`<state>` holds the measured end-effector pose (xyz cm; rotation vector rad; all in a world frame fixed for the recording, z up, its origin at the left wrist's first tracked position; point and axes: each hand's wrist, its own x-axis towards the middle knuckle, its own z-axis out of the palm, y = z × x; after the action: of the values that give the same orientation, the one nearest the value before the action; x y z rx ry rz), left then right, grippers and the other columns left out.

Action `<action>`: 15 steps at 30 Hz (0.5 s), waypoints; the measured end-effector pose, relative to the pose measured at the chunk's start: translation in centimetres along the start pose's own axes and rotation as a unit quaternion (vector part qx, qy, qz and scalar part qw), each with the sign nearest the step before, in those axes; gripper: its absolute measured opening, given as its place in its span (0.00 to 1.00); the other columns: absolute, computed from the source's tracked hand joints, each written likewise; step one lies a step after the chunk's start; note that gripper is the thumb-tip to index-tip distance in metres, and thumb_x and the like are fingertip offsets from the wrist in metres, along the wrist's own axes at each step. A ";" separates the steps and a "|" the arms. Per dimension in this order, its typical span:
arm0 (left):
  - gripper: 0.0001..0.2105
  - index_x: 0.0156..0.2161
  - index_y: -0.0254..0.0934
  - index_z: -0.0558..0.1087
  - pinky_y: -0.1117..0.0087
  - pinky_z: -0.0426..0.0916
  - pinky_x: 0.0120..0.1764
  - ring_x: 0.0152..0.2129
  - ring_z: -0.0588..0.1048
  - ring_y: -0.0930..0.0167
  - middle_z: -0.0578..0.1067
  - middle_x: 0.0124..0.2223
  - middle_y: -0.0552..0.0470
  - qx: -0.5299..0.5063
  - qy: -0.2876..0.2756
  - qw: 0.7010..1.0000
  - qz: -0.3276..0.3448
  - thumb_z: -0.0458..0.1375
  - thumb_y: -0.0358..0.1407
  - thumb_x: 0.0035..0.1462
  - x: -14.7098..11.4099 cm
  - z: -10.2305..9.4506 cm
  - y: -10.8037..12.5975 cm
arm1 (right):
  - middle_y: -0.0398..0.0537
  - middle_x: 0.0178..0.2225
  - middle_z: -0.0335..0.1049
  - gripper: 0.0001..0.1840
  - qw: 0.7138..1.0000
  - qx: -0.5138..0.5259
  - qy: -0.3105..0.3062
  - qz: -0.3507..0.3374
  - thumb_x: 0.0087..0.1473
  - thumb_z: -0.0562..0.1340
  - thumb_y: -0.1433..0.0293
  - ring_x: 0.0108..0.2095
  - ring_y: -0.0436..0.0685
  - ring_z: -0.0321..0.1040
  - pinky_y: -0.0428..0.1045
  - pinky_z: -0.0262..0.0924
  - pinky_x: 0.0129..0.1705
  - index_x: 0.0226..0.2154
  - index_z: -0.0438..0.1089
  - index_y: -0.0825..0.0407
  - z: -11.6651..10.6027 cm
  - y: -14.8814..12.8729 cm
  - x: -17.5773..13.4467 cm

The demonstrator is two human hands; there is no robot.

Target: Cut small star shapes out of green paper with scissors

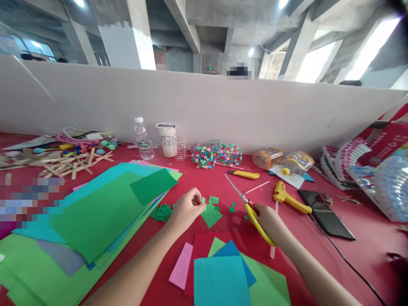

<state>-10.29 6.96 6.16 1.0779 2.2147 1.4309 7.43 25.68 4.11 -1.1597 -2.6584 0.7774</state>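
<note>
My right hand is wrapped around the yellow handles of a pair of scissors. Their blades are close together and point up and to the left. Thumb and fingers of my left hand are pinched at a small piece of green paper, partly hidden by the fingertips. Just beyond them on the red table lies a green paper square, with a smaller green scrap above it. A heap of green cutouts is left of my left wrist; several green stars lie between my hands.
Stacked coloured sheets cover the left side; smaller sheets lie in front. A yellow cutter, glue gun and black phone are at right. Star-covered ornaments, a bottle and a cup stand behind.
</note>
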 end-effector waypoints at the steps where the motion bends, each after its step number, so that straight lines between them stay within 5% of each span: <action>1: 0.06 0.26 0.38 0.60 0.76 0.57 0.23 0.18 0.64 0.76 0.63 0.21 0.62 -0.020 -0.010 1.000 -0.010 0.56 0.33 0.45 0.1 0.0 -0.3 | 0.37 0.17 0.59 0.09 1.000 -0.017 -0.003 0.000 0.50 0.60 0.70 0.19 0.48 0.55 0.44 0.45 0.23 0.21 0.64 0.53 0.0 0.1 0.0; 5: 0.06 0.30 0.37 0.64 0.75 0.61 0.20 0.17 0.68 0.75 0.68 0.22 0.58 -0.057 -0.055 0.995 -0.054 0.55 0.35 0.46 0.9 -0.9 -0.7 | 0.43 0.21 0.66 0.06 0.998 -0.062 0.003 0.000 0.51 0.59 0.70 0.21 0.50 0.58 0.45 0.45 0.23 0.25 0.66 0.55 -0.2 0.3 0.2; 15: 0.04 0.29 0.36 0.69 0.75 0.60 0.20 0.17 0.70 0.73 0.71 0.21 0.56 0.126 -0.065 0.989 -0.050 0.53 0.31 0.47 1.9 -4.5 -1.5 | 0.55 0.25 0.73 0.07 0.996 -0.085 0.012 -0.014 0.50 0.56 0.70 0.24 0.57 0.66 0.46 0.42 0.23 0.25 0.67 0.54 -0.5 0.2 -0.1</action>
<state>-14.93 5.00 7.18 1.0850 2.3615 1.0294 7.78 25.98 4.42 -1.1590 -2.7594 0.5379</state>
